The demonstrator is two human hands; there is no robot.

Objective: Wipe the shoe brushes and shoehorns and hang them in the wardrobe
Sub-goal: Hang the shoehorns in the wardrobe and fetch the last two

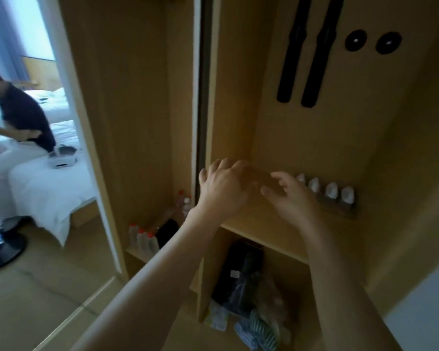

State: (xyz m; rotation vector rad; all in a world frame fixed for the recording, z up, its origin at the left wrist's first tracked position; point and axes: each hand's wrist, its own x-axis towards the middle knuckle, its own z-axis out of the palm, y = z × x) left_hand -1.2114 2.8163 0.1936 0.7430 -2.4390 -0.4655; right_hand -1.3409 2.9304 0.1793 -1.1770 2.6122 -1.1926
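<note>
Two long black shoehorns [290, 51] [321, 51] hang side by side on the wardrobe's back panel at the upper right. Beside them sit two round black discs [355, 40] [388, 43]. Both my hands are over the wooden shelf [264, 224] below. My left hand [223, 186] has bent fingers at a blurred tan thing [260, 177] between the hands; whether it grips it is unclear. My right hand [289, 196] hovers next to it with fingers spread and slightly bent, holding nothing I can see. No cloth shows.
A wooden strip with several white knobs [326, 192] lies on the shelf right of my hands. Dark bags and striped cloth [249, 287] fill the compartment below. Bottles [142, 239] stand in the left compartment. At far left a person [23, 115] sits on a white bed.
</note>
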